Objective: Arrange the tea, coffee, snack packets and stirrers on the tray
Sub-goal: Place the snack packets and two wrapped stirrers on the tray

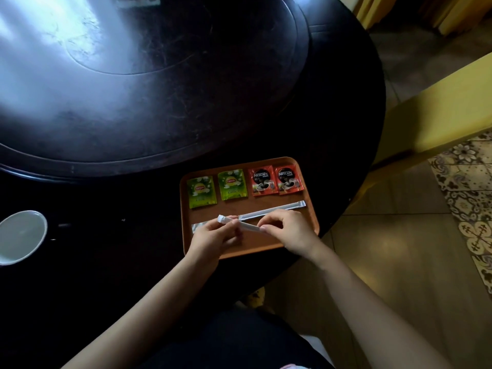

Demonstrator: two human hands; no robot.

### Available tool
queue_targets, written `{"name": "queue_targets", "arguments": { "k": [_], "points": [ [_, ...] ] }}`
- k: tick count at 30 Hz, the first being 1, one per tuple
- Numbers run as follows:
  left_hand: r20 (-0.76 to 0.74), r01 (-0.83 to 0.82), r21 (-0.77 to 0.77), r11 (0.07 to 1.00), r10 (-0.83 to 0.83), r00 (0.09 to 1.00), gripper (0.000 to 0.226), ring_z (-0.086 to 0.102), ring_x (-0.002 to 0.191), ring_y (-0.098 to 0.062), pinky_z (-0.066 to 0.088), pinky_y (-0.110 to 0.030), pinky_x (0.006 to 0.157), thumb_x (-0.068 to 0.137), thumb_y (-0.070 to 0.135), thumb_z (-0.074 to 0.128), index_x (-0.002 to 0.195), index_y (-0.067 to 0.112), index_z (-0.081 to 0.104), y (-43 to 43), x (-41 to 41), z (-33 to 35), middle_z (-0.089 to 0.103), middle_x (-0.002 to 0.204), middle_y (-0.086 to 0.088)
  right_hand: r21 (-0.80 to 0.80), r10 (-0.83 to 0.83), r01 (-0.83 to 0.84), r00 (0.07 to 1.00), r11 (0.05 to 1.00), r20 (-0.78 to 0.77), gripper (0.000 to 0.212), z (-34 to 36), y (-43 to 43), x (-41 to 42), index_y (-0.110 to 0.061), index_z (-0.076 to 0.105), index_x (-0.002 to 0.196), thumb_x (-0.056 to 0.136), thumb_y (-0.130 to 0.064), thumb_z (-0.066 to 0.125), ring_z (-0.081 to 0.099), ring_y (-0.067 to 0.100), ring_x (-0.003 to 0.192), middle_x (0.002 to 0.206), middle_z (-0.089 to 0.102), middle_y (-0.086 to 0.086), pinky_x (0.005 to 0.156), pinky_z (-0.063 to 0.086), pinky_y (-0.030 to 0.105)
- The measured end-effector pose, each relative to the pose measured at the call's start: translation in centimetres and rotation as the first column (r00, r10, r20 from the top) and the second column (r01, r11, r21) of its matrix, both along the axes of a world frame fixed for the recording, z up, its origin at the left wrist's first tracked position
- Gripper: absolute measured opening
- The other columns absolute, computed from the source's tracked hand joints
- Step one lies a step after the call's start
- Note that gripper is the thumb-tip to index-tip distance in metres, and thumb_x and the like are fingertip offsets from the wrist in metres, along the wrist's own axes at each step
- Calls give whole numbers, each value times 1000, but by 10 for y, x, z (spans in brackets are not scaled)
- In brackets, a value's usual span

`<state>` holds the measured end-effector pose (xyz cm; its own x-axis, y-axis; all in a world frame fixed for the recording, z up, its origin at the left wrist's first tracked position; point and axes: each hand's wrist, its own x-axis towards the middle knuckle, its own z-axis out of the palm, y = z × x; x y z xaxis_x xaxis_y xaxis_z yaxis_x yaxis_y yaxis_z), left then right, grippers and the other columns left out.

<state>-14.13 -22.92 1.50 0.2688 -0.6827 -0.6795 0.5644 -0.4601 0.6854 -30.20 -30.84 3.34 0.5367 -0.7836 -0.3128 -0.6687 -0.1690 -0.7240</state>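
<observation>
The left hand point(217, 233) and the right hand point(286, 230) together hold one wrapped stirrer point(241, 225), a thin white paper-sleeved stick. The left fingers are closed around its crumpled end at 9 o'clock, and the right fingertips pinch the other end at 3 o'clock. It hangs tilted just above the near half of the orange-brown tray point(255, 242).

Beyond the hands, toward 12 o'clock, a second wrapped stirrer point(274, 208) lies flat across the tray, rising to the tray's 3 o'clock side. A silvery flat packet point(200, 226) pokes out from under the left hand at 9 o'clock.

Along the tray's far edge sit two green tea sachets point(201, 192) point(232, 184) and, at their 3 o'clock, two red coffee sachets point(263, 180) point(289, 180), side by side and touching.

The tray rests on a dark round surface point(133, 203). A white cup point(20, 237) stands well apart at 9 o'clock.
</observation>
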Motion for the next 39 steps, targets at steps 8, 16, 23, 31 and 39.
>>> {"name": "queue_targets", "arguments": {
  "k": [8,16,23,31,39],
  "points": [
    [757,-117,188,975,-68,650,6,62,75,-9,52,-29,71,77,22,69,80,26,65,23,58,-18,67,82,6,-10,-16,14,974,1000,-228,12,-15,-28,-27,-15,72,90,85,-17,62,58,15,97,100,70,3,87,46,29],
    [814,-78,271,959,-185,550,29,55,75,-8,39,-16,61,76,15,69,104,13,61,34,62,-41,62,86,3,-73,91,-122,939,990,-332,15,-27,-33,-18,-17,72,91,86,-20,59,51,20,112,112,63,5,101,40,36],
    [815,-74,287,955,-203,543,25,56,75,-8,42,-18,64,78,10,65,103,13,64,34,64,-45,68,92,-2,-116,125,-170,939,978,-322,12,-30,-35,-20,-18,72,89,84,-19,61,50,20,109,108,63,5,98,40,35],
    [807,-91,274,957,-178,562,26,57,80,-10,44,-23,70,78,9,65,104,14,64,35,62,-46,68,95,-3,-194,69,-123,963,973,-262,6,-38,-30,-25,-19,67,85,83,-17,62,50,19,107,104,64,2,98,40,36],
    [812,-86,277,957,-185,554,26,56,76,-8,40,-14,60,78,9,65,104,13,64,35,62,-48,67,93,-2,-275,-41,14,995,961,-93,10,-46,-29,-30,-11,67,93,86,-13,60,55,19,100,99,66,7,86,42,25]
  ]
}}
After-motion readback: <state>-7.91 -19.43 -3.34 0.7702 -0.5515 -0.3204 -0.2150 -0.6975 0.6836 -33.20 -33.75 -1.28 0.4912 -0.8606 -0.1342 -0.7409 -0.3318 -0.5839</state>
